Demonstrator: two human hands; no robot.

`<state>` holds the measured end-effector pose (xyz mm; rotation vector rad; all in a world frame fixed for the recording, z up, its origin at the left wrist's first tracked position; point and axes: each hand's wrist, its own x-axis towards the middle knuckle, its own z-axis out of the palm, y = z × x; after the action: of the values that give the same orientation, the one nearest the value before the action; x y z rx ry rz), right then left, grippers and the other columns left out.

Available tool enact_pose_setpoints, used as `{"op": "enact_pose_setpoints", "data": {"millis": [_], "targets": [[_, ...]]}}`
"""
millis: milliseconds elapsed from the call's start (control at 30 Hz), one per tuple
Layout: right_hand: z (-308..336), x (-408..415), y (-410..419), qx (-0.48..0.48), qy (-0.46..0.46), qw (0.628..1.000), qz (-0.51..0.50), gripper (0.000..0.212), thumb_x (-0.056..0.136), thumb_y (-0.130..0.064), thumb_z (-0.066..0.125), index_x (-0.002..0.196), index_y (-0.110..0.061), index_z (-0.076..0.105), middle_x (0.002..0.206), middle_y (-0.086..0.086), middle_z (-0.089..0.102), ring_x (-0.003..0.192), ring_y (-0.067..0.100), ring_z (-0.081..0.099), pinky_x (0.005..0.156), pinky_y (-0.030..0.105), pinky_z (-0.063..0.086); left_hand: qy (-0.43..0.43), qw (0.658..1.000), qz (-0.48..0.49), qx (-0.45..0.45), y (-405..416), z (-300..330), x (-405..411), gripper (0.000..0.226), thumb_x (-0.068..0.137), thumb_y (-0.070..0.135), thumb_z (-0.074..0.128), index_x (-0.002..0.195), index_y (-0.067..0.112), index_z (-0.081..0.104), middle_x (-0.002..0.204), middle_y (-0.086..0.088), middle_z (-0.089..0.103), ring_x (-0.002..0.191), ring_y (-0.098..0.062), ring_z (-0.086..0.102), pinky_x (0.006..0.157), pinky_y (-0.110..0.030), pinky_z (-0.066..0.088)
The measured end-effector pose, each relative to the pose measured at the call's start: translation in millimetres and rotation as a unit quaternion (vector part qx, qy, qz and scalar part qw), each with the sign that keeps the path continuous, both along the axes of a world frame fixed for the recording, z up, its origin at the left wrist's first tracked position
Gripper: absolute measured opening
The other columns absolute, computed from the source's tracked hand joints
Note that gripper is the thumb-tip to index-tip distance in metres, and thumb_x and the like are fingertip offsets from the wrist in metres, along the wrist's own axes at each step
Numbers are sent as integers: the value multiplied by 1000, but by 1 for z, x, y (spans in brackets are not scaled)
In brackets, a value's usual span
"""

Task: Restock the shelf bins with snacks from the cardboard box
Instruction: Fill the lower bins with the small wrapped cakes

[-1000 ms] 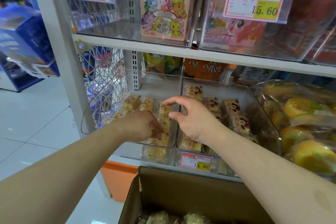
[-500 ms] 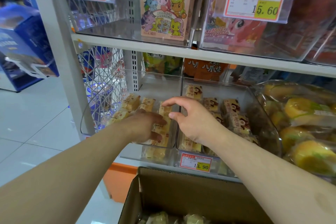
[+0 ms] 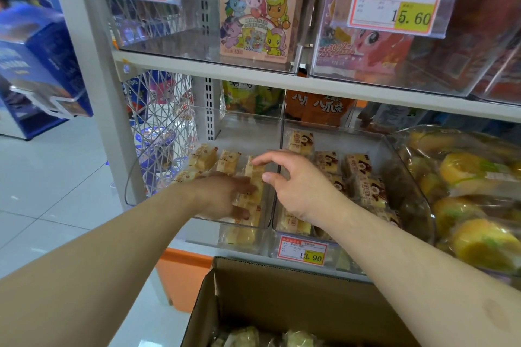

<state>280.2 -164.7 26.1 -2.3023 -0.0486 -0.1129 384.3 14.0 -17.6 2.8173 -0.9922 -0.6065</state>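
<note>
Head view: the left hand (image 3: pixel 222 197) lies inside the left bin (image 3: pixel 135 177), fingers pressed flat on a row of wrapped cakes (image 3: pixel 253 186). The right hand (image 3: pixel 293 186) hovers just beside it over the divider, fingers loosely arched, holding nothing. More cakes sit in the box (image 3: pixel 282 296) below the shelf (image 3: pixel 366 91).

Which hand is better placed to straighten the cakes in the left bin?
Left. The left hand already rests on a wrapped cake inside the left bin; the right hand hovers open over the divider.
</note>
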Motion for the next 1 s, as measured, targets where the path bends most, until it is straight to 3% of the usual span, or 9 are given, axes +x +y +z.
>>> {"op": "enact_pose_setpoints", "data": {"millis": [133, 333, 467, 533, 633, 733, 800, 900, 1000], "targets": [[-2, 2, 0, 2, -5, 1000, -3, 29, 108, -20, 58, 125, -40, 69, 147, -20, 51, 120, -3, 46, 71, -10, 28, -22, 999, 21, 12, -3, -1, -5, 73, 96, 67, 59, 160, 54, 27, 172, 6, 25, 159, -26, 15, 128, -53, 18], [-1, -2, 2, 3, -6, 1000, -13, 29, 108, -21, 59, 129, -39, 67, 155, -20, 45, 113, -13, 48, 79, -9, 28, -38, 996, 53, -62, -6, 2, -14, 67, 94, 63, 64, 155, 47, 43, 162, 5, 45, 150, -26, 38, 121, -50, 34], [5, -23, 3, -18, -21, 999, -31, 40, 106, -31, 62, 144, -42, 58, 157, -19, 49, 117, 2, 61, 105, 23, 44, -91, 982, 76, -150, 3, 15, -52, 51, 102, 55, 54, 152, 42, 51, 159, 12, 50, 145, -20, 46, 119, -44, 38], [9, -47, -1, -21, -20, 999, -32, 48, 104, -33, 65, 149, -44, 53, 157, -20, 48, 112, 0, 61, 103, 23, 47, -107, 967, 90, -215, 11, 19, -82, 50, 103, 52, 54, 152, 40, 52, 160, 13, 49, 146, -18, 45, 121, -46, 36], [4, -98, -14, -41, -37, 998, -23, 50, 102, -32, 68, 150, -38, 55, 156, -19, 50, 140, 1, 46, 119, 28, 39, -153, 942, 92, -284, 22, 7, -138, 50, 100, 50, 52, 148, 37, 56, 155, 11, 54, 146, -17, 45, 120, -56, 35], [-18, -163, -34, -47, -26, 998, -28, 46, 101, -32, 70, 145, -36, 59, 145, -21, 57, 135, -3, 48, 112, 20, 38, -174, 947, 74, -261, 20, -11, -196, 44, 104, 42, 55, 147, 32, 57, 151, 11, 56, 144, -16, 44, 122, -48, 33], [-42, -209, -52, -48, 18, 998, -45, 40, 99, -33, 72, 138, -40, 63, 137, -26, 59, 126, -6, 51, 102, 12, 39, -138, 962, 31, -233, 11, -22, -225, 45, 104, 42, 56, 147, 30, 56, 152, 12, 55, 143, -13, 45, 122, -41, 35], [-93, -263, -83, -44, 103, 989, -93, 33, 97, -31, 75, 125, -45, 65, 130, -21, 64, 117, 0, 60, 102, 26, 51, -49, 973, 29, -222, -5, -51, -254, 44, 103, 43, 59, 145, 29, 58, 148, 12, 57, 135, -9, 53, 117, -32, 42], [-138, -293, -105, -107, 225, 962, -110, 36, 98, -35, 74, 133, -37, 64, 135, -13, 64, 123, 11, 61, 101, 30, 51, 21, 985, 43, -164, -14, -96, -275, 48, 101, 45, 63, 146, 27, 58, 147, 9, 58, 127, -11, 59, 111, -30, 47]]}}
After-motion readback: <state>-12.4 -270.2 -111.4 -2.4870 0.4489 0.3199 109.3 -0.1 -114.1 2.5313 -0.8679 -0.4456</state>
